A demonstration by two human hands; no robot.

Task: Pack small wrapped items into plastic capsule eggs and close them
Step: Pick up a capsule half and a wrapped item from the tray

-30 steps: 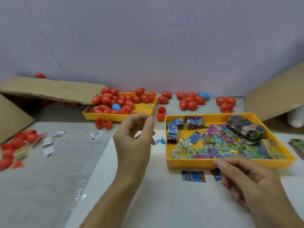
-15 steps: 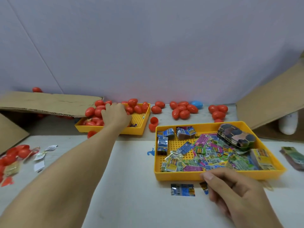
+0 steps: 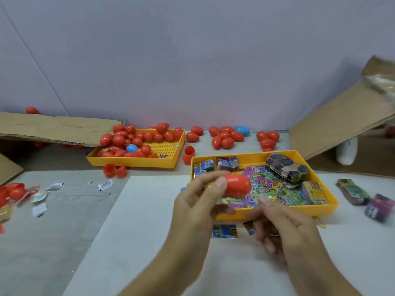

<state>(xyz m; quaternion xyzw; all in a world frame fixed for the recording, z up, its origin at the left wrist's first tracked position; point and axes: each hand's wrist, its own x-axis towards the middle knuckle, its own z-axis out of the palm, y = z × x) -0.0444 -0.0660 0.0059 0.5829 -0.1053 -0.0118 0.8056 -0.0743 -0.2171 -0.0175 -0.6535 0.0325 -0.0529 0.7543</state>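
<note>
While the left hand (image 3: 197, 201) pinches a red capsule egg (image 3: 237, 186) — right hand (image 3: 284, 229) loosely curled, holding nothing.
Wrapper-filled yellow tray (image 3: 277, 212) sits at two o'clock — just behind both.

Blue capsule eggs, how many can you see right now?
2. One blue egg lies among the red eggs in the far yellow tray. The other blue egg sits on the table by the back wall, beside a red cluster. More may be hidden under the red eggs.
</note>
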